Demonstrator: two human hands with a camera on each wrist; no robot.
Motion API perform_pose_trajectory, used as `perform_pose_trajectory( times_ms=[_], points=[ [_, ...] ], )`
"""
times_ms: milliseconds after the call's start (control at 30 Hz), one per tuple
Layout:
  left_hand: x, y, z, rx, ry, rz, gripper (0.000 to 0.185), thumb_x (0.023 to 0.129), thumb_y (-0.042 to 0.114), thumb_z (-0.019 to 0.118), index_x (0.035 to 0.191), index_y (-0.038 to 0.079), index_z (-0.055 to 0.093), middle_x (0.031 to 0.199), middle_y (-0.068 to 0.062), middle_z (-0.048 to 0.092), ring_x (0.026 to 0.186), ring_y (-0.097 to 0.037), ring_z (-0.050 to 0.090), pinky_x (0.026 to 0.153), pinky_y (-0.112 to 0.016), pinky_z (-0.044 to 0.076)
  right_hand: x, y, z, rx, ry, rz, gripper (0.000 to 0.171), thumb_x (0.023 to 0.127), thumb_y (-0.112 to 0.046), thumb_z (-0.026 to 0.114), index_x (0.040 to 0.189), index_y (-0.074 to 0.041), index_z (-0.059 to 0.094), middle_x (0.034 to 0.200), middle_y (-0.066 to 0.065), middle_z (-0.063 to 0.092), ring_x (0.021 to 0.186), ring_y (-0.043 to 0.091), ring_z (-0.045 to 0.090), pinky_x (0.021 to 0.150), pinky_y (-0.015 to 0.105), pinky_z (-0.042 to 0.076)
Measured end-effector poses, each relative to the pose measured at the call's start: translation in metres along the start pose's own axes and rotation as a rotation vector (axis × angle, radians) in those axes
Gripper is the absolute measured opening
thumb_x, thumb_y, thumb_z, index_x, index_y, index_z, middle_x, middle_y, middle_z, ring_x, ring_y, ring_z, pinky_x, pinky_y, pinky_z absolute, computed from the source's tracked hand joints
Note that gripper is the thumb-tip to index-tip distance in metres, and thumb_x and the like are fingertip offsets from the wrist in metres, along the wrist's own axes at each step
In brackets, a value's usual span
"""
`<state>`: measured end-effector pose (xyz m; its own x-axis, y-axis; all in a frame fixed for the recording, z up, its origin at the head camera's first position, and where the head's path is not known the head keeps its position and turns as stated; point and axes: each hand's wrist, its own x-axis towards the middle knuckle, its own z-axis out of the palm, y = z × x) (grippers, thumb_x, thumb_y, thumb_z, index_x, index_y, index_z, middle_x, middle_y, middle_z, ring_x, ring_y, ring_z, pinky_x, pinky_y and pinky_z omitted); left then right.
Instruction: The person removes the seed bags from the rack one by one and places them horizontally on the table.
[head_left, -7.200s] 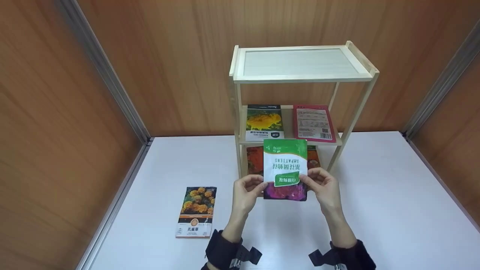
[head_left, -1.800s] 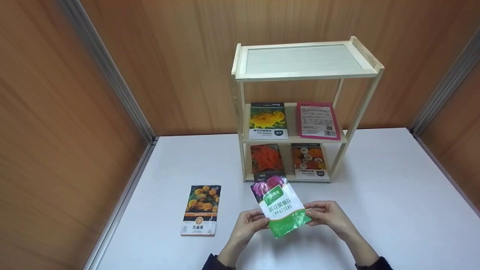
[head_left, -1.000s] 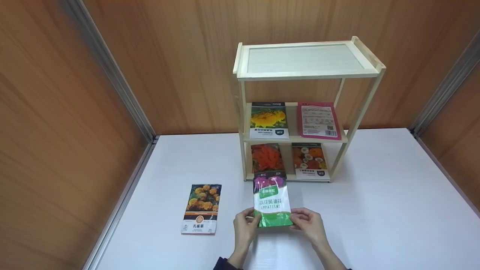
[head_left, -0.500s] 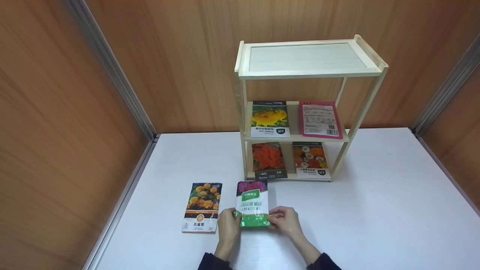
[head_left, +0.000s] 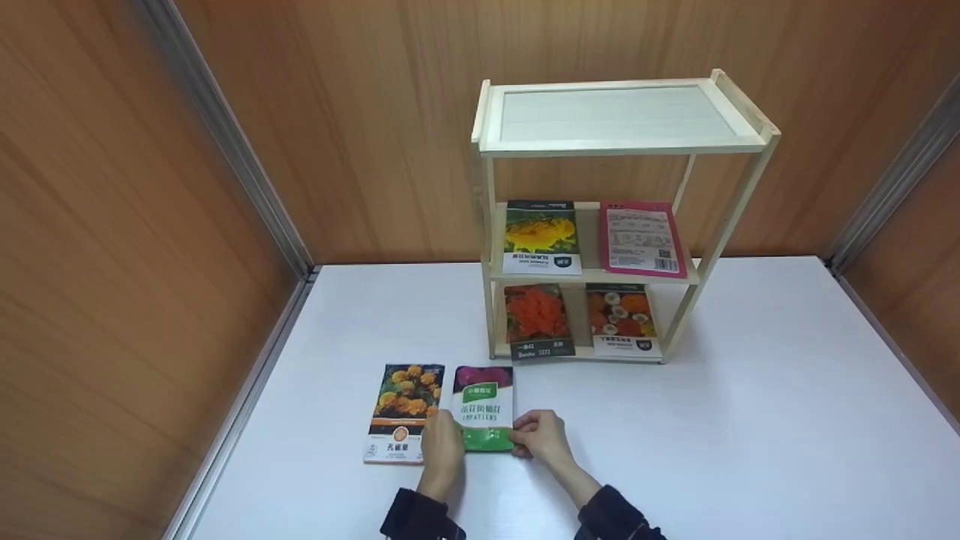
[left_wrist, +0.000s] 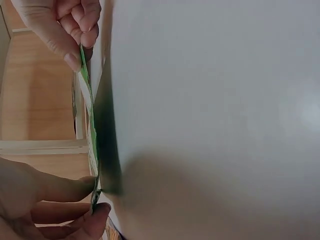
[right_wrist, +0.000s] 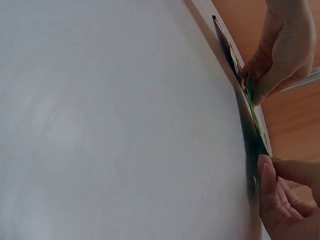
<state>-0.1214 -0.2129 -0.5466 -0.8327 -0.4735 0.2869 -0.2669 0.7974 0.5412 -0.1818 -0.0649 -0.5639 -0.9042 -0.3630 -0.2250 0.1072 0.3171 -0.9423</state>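
Green, white and magenta mark the seed packet [head_left: 482,405] that is held by both hands in the head view, near the front of the rack [head_left: 619,116] and low over the white tabletop [head_left: 750,412]. Its lower left corner is gripped by the left hand [head_left: 442,446]; its lower right corner is pinched by the right hand [head_left: 541,436]. Just beside it, a marigold packet [head_left: 399,412] is laid flat, one corner covered by the left hand. Two packets are carried on the middle shelf — a yellow-flowered one [head_left: 540,236] and a pink-bordered one [head_left: 643,238] — and, below them, a red-flowered one [head_left: 538,319] and an orange-and-white one [head_left: 622,319].

In the left wrist view, the seed packet is seen nearly edge-on, pinched between thumb and fingers at both ends, with a dark shadow cast beside it.

In the right wrist view, the same double grip is shown from the opposite side — whether the far edge is touching the tabletop cannot be told.
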Motion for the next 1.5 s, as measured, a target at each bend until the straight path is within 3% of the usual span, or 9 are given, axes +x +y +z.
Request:
perform_pose_trajectory(
  times_ms=[133,533,867,1100,1167,1267,1500],
  points=[
    [0.000,-0.002,0.002,0.035,-0.046,0.005,0.019,0.074,-0.011,0.046,0.059,0.001,0.048,0.055,-0.009,0.046,0.052,-0.021,0.047,0.047,-0.034,0.038,0.000,0.002,0.004,-0.030,0.007,-0.011,0.011,0.072,0.001,0.067,0.079,0.003,0.059,0.060,0.006,0.059,0.048,0.012,0.058,0.047,0.025,0.050],
    [0.005,0.007,0.007,0.222,-0.063,-0.006,0.016,0.076,-0.010,0.049,0.065,-0.003,0.059,0.063,-0.018,0.055,0.059,-0.031,0.056,0.051,-0.040,0.046,-0.003,-0.007,0.005,-0.172,-0.001,-0.065,0.012,0.071,0.006,0.066,0.069,0.001,0.055,0.055,0.006,0.057,0.043,0.014,0.057,0.043,0.025,0.049],
    [0.007,0.014,0.006,0.295,-0.055,-0.025,0.016,0.077,-0.005,0.050,0.066,-0.002,0.061,0.066,-0.020,0.058,0.061,-0.033,0.057,0.051,-0.041,0.048,-0.010,-0.012,-0.004,-0.252,-0.015,-0.097,0.014,0.077,-0.011,0.067,0.073,-0.001,0.057,0.054,0.006,0.058,0.042,0.016,0.057,0.038,0.024,0.046],
    [0.009,0.036,-0.013,0.285,-0.046,0.015,0.009,0.076,-0.003,0.055,0.070,-0.004,0.063,0.067,-0.017,0.055,0.062,-0.031,0.058,0.050,-0.042,0.048,-0.022,-0.032,-0.029,-0.357,-0.049,-0.210,0.011,0.078,-0.009,0.066,0.078,0.000,0.060,0.063,0.004,0.059,0.053,0.014,0.057,0.046,0.022,0.045],
    [0.011,0.045,-0.022,0.281,-0.078,0.046,0.005,0.074,0.002,0.062,0.073,-0.003,0.064,0.070,-0.016,0.056,0.065,-0.031,0.058,0.052,-0.043,0.048,-0.025,-0.041,-0.037,-0.401,-0.055,-0.245,0.012,0.077,-0.009,0.067,0.079,0.000,0.061,0.067,0.003,0.059,0.060,0.015,0.057,0.052,0.024,0.046],
    [0.015,0.061,-0.037,0.264,-0.146,0.105,0.015,0.070,0.010,0.071,0.077,-0.001,0.064,0.073,-0.014,0.057,0.069,-0.030,0.059,0.054,-0.042,0.048,-0.029,-0.056,-0.051,-0.466,-0.077,-0.251,0.015,0.076,-0.011,0.068,0.083,0.001,0.062,0.073,0.003,0.058,0.069,0.016,0.055,0.060,0.027,0.047],
    [0.034,0.101,-0.073,0.198,-0.245,0.278,0.023,0.073,0.018,0.072,0.082,-0.002,0.064,0.080,-0.013,0.057,0.075,-0.028,0.058,0.057,-0.037,0.050,-0.036,-0.100,-0.081,-0.587,-0.056,-0.222,0.022,0.075,-0.013,0.070,0.092,0.000,0.063,0.085,0.009,0.061,0.077,0.022,0.058,0.067,0.033,0.050]
  ],
)
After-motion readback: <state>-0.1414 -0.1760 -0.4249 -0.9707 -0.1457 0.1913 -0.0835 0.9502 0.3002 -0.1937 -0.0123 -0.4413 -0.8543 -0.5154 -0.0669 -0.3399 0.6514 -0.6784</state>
